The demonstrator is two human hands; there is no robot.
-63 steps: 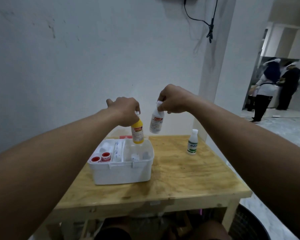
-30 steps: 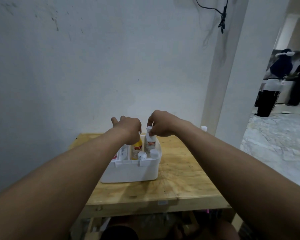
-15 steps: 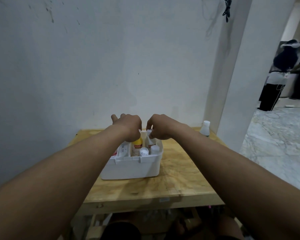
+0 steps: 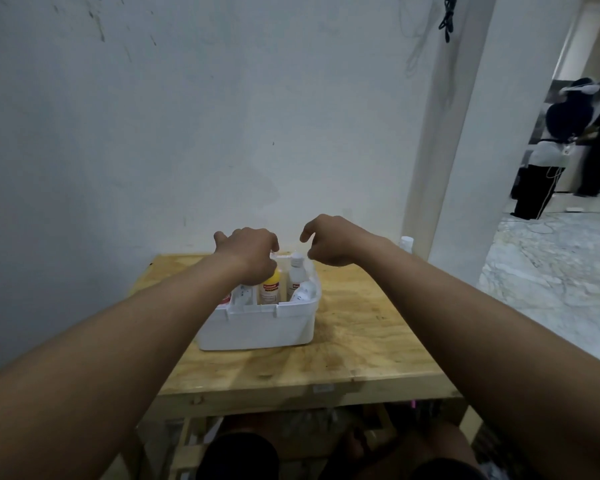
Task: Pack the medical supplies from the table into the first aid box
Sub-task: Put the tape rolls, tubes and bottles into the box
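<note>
worktop [image 4: 343, 344]: plywood, carries the first aid box; one more white bottle [image 4: 406, 242] stands at the far right edge, mostly hidden behind the right forearm
first aid box [image 4: 257, 327]: white, lid off or open, left of centre on the worktop; left compartments hold small items, too blurred to name
left hand [image 4: 248, 252]: down in the box over the yellow bottle [image 4: 270, 289]; grip closed around its top as far as I can tell, cap hidden under the fingers
right hand [image 4: 329, 242]: grip released, fingers loosely curled, just above and right of the white spray bottle [image 4: 296, 277], not touching it
bottles: both upright, side by side in the right compartment
step: seat the yellow bottle, then let go
how: press straight down until the base sits flat, open fingers before lifting so it doesn't tip into the spray bottle
risk: tall bottles may foul the lid; lay them flat if they do
next, likely: right hand to the bottle at the far edge
</note>
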